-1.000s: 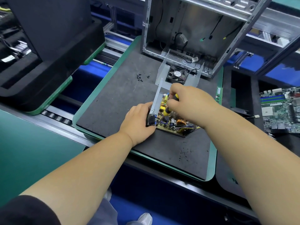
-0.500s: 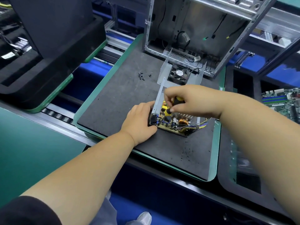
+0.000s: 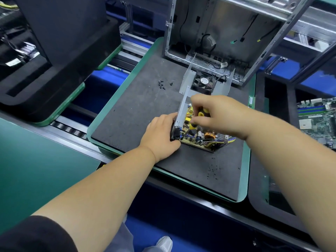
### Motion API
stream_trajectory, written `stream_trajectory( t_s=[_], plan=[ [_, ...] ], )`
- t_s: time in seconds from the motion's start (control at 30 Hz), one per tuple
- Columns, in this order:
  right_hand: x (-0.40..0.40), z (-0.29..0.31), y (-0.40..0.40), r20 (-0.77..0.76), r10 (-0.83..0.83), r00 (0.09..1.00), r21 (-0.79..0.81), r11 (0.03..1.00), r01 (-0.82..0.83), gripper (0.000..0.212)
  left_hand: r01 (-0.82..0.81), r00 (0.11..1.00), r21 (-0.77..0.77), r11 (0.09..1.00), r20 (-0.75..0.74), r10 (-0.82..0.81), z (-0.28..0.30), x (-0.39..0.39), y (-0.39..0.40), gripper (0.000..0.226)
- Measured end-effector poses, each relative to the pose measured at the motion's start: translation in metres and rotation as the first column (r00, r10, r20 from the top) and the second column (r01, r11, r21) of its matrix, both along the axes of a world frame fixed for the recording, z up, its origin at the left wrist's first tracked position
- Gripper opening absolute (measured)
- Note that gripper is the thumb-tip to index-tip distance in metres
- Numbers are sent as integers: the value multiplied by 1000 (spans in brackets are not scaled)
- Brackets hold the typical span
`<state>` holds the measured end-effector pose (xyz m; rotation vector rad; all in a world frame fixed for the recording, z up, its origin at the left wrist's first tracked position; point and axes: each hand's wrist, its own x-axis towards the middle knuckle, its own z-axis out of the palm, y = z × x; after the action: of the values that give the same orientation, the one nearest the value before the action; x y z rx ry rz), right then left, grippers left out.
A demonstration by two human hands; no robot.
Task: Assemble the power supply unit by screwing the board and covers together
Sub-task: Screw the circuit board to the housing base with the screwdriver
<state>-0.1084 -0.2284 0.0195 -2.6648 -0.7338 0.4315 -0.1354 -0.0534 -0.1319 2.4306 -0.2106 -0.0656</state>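
Gripping ribbed yellow-black screwdriver [image 3: 201, 113], right hand [image 3: 218, 113] over component-crowded board [image 3: 198, 137].

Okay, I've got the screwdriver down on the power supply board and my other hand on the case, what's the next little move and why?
Probably keep turning the screwdriver in place until the screw seats. Your right hand grips its yellow and black handle over the board, and your left hand grips the metal case at its corner, so it looks braced. Spare screws lie on the mat for the next hole.
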Motion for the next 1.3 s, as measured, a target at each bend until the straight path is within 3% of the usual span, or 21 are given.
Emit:
stream_trajectory(
  t_s=[0.07,0.17,0.27,0.3,0.4,0.47,0.53,0.6,0.67,0.77,0.83,0.9,0.97,1.0,1.03,1.1,1.17,1.23,1.3],
  plan=[
    [7,5,-2,-60,80,995,21,997,-79,17,-1,1000,-6,1000,-4,1,-1,0,0,77],
    [11,6,-1,4,49,999,-36,998,-49,8,0,1000,-14,1000,-13,0,-2,-1,1,79],
    [9,-3,0,227,-87,970,-306,939,155,44,0,1000,-11,1000,-17,-1,-1,0,1,80],
    [9,-5,0,290,-96,952,-349,916,198,46,-1,1000,-8,1000,-15,1,-2,0,1,80],
    [6,-7,2,150,-171,974,-169,966,196,25,1,1000,0,1000,-19,-1,-2,1,0,78],
    [3,0,2,9,-109,994,-46,993,109,10,0,1000,-2,1000,-18,0,-3,0,1,78],
    [1,5,2,-53,-13,999,13,1000,14,20,-1,1000,-1,1000,-13,1,-2,0,1,78],
    [-1,7,1,-77,-33,996,13,999,34,28,-2,1000,2,1000,-16,2,-2,0,1,79],
    [-3,5,2,28,-97,995,-96,990,100,30,0,1000,1,1000,-22,0,-1,0,0,80],
    [-4,-1,8,324,-92,942,-361,908,213,46,0,1000,2,1000,-25,0,1,0,0,78],
    [-4,-6,10,330,-121,936,-282,934,220,29,3,1000,0,1000,-27,-3,2,-1,1,79],
    [-7,-7,11,151,-208,966,-74,972,221,15,9,1000,-4,1000,-27,-9,2,-2,1,82],
    [-10,-3,12,-14,-262,965,101,960,262,23,11,1000,-4,1000,-23,-11,1,-2,2,83],
    [-13,-2,14,-18,-270,963,114,956,270,23,11,1000,-4,1000,-25,-11,1,-2,2,83],
    [-14,-4,15,51,-274,960,58,961,271,21,12,1000,-4,1000,-29,-12,1,-2,2,83],
    [-13,-9,15,331,-219,918,-208,932,298,24,11,999,-4,1000,-34,-12,2,-2,1,82],
    [-11,-9,15,443,-170,880,-347,873,343,33,12,999,1,1000,-35,-11,2,-1,1,81],
    [-8,-8,14,332,-242,911,-260,906,335,27,13,999,9,1000,-38,-13,2,-2,1,81],
    [-8,-6,14,131,-305,943,-63,947,315,13,13,999,16,1000,-41,-12,2,-2,1,81]
  ],
)
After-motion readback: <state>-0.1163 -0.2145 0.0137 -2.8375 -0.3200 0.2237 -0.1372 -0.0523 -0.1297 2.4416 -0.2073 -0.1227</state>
